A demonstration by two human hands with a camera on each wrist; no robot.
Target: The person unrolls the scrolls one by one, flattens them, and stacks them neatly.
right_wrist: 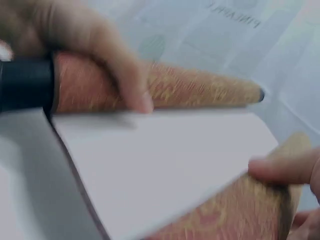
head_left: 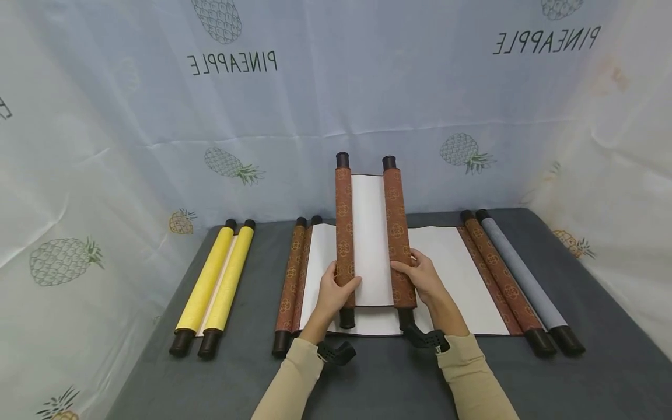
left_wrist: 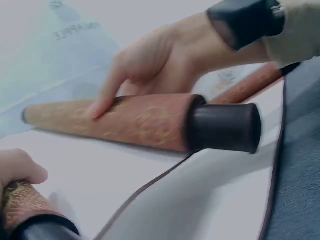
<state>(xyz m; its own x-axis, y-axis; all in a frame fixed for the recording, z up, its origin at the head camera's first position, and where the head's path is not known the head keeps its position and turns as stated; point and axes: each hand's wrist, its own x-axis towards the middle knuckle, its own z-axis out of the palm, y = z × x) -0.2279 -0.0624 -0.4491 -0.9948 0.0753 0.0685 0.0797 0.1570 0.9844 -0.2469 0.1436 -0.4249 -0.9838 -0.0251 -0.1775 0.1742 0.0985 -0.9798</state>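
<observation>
My left hand (head_left: 332, 296) grips the lower part of the left roll (head_left: 344, 227) of a brown patterned scroll, thumb across its front. My right hand (head_left: 426, 279) holds the right roll (head_left: 397, 233) the same way. Between the rolls a strip of white paper (head_left: 370, 233) shows. This scroll is tilted up toward me, in front of a second, widely unrolled scroll (head_left: 441, 280) on the table. The left wrist view has the right roll (left_wrist: 145, 120) and its black end knob (left_wrist: 227, 127) close up. In the right wrist view, the left thumb (right_wrist: 135, 90) presses the left roll (right_wrist: 185, 87).
A yellow scroll (head_left: 224, 286) lies at the table's left. The second scroll's brown rolls (head_left: 290, 280) flank its white sheet, and a grey roll (head_left: 525, 274) lies beside the right ones. A pineapple-print curtain (head_left: 336, 93) stands behind the dark table (head_left: 593, 373).
</observation>
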